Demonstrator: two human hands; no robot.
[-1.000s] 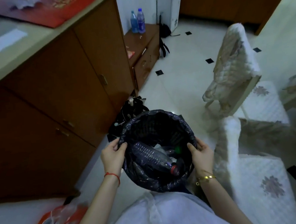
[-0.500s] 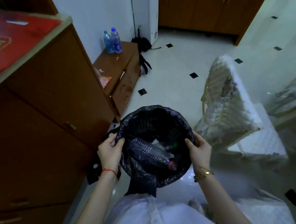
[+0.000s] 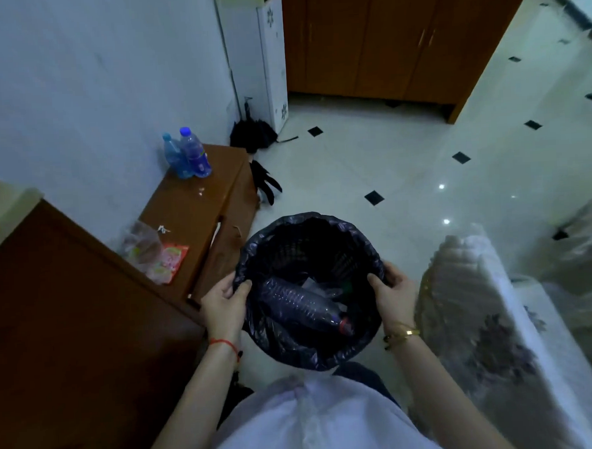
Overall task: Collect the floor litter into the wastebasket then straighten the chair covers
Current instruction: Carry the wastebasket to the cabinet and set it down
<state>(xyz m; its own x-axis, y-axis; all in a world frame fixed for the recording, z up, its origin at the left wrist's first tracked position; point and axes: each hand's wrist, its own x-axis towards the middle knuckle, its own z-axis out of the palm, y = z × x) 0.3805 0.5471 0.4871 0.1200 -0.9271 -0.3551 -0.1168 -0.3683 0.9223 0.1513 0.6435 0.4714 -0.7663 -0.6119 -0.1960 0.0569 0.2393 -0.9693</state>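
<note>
wastebasket [image 3: 307,230] | left hand [image 3: 223,305], right hand [image 3: 394,293] fingers grip opposite rim sides

I see a round wastebasket [image 3: 309,244] lined with a black bag, upright, holding an empty clear plastic bottle [image 3: 300,304] on its side. A white quilted chair cover [image 3: 491,317] stands just right.

Both forearms are bare to the elbow. A thin red string bracelet [image 3: 223,343] circles the left wrist; a gold bangle with a dark band [image 3: 401,332] circles the right. A loose white garment [image 3: 311,419], possibly a gathered blouse, covers the torso.
</note>
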